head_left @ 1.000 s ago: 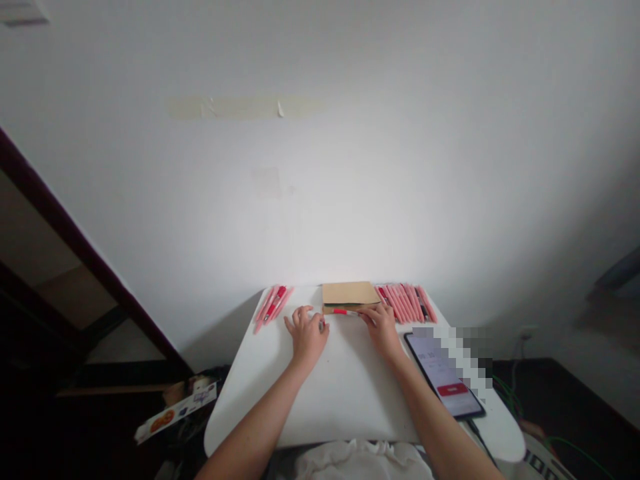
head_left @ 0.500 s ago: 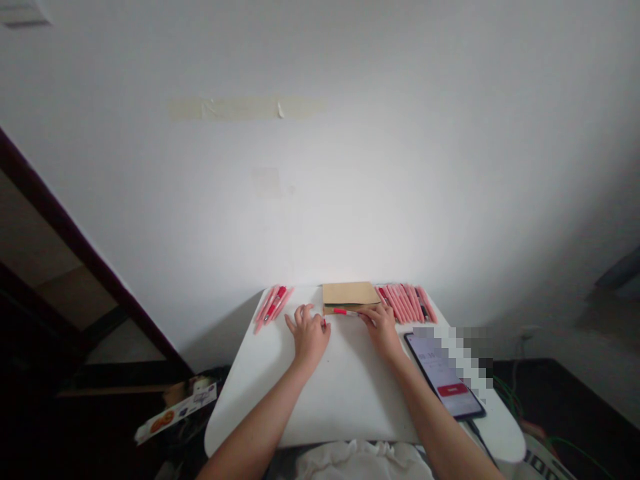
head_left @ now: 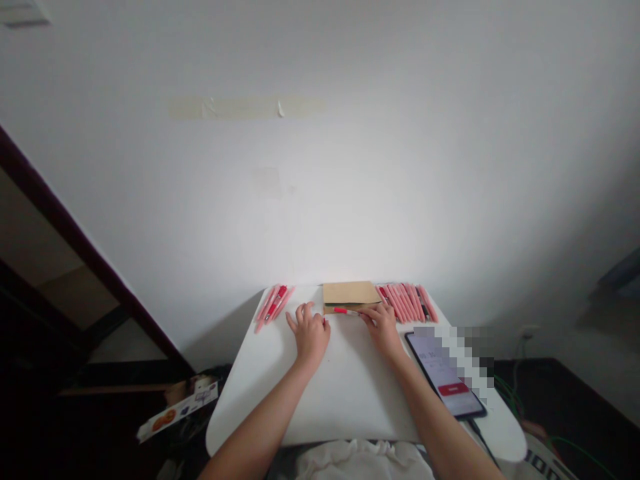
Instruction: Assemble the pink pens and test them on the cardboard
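My right hand [head_left: 381, 328] is closed, its fingertips pinching a pen [head_left: 344, 311] with a red end pointing left. The pen lies sideways just in front of a brown cardboard piece [head_left: 351, 292], like a flap or envelope. My left hand [head_left: 311, 337] is over the white table [head_left: 345, 387], thumb and index finger pressed together with the other fingers raised and spread. A small red bit [head_left: 326, 321] shows at that pinch, too small to name. Several pink-wrapped pens [head_left: 407, 303] lie in a row right of the cardboard. A smaller group of pens [head_left: 274, 305] lies at the left.
A phone [head_left: 445, 377] with a lit screen lies at the table's right side, a cable [head_left: 481, 440] running from its lower end. The wall [head_left: 320, 220] stands directly behind the table. A printed box [head_left: 177, 411] is on the floor side at the left.
Little differs. The pen and my right hand stay in place, while the left hand has shifted very slightly and less of the red bit shows at its fingertips.
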`<action>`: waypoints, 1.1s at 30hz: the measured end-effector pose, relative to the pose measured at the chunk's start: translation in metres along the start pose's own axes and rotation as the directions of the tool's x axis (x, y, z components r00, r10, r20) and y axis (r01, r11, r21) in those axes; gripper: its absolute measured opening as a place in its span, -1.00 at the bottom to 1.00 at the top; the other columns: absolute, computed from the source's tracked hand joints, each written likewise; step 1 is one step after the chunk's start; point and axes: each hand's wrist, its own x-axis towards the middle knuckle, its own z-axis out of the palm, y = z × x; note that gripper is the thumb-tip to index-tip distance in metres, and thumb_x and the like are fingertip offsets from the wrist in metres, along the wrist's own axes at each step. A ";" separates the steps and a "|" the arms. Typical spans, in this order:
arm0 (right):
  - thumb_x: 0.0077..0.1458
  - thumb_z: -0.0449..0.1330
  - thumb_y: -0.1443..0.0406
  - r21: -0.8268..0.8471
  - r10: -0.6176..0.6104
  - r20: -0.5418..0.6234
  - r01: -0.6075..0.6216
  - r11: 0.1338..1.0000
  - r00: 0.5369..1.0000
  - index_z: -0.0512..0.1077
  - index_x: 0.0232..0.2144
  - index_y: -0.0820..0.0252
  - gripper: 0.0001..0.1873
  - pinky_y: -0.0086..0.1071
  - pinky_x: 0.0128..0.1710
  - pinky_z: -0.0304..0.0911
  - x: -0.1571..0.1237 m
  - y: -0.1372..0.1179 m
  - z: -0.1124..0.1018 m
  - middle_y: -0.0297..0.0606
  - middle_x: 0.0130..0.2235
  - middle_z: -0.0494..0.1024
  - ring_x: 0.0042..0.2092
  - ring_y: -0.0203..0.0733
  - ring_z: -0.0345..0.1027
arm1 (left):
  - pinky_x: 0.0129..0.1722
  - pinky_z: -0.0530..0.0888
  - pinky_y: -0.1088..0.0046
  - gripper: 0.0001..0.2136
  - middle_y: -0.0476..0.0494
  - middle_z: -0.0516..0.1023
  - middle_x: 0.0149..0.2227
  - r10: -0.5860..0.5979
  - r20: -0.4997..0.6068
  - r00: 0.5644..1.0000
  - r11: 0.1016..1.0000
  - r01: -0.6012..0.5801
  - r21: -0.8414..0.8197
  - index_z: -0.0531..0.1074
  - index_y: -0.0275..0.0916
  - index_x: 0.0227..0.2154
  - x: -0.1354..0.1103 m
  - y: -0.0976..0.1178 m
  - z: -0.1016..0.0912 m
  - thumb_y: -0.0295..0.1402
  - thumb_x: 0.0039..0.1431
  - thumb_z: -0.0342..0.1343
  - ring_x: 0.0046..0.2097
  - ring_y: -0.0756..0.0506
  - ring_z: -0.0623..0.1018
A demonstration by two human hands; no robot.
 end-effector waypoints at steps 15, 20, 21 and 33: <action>0.27 0.08 0.21 0.049 0.001 0.005 -0.001 0.999 1.000 0.61 -0.28 0.04 -0.72 -0.19 -0.07 0.15 0.001 -0.001 -0.002 -0.16 -0.27 0.56 -0.11 -0.03 0.24 | 0.25 0.13 -0.23 -0.84 -0.21 0.48 0.12 -0.056 -0.022 0.998 0.998 0.055 -0.033 0.55 -0.21 -0.52 0.002 0.002 -0.002 -0.43 0.11 0.11 0.16 -0.29 0.35; 0.27 0.08 0.22 0.048 0.009 0.005 -0.009 0.999 1.000 0.62 -0.25 0.04 -0.71 -0.17 -0.07 0.16 0.001 0.000 -0.002 -0.16 -0.26 0.56 -0.11 -0.02 0.24 | 0.25 0.15 -0.23 -0.83 -0.18 0.47 0.13 -0.048 -0.005 0.999 0.997 0.048 -0.066 0.55 -0.18 -0.53 0.000 0.001 -0.004 -0.40 0.12 0.13 0.17 -0.29 0.35; 0.27 0.07 0.23 0.045 0.012 0.002 -0.012 0.999 1.000 0.62 -0.25 0.04 -0.71 -0.17 -0.06 0.16 0.001 0.001 -0.002 -0.15 -0.26 0.56 -0.11 -0.01 0.23 | 0.25 0.16 -0.23 -0.83 -0.18 0.47 0.13 -0.044 -0.002 0.999 0.996 0.043 -0.073 0.56 -0.18 -0.53 0.000 0.000 -0.004 -0.39 0.13 0.14 0.17 -0.29 0.35; 0.24 0.05 0.33 -0.078 0.064 -0.086 -0.071 0.994 0.994 0.62 -0.26 0.07 -0.68 -0.17 -0.07 0.13 0.000 0.010 -0.001 -0.12 -0.22 0.51 -0.08 0.00 0.18 | 0.26 0.14 -0.23 -0.89 -0.19 0.42 0.15 0.043 0.046 0.998 0.995 -0.039 -0.090 0.58 -0.16 -0.44 -0.001 -0.008 0.000 -0.33 0.15 0.19 0.22 -0.30 0.30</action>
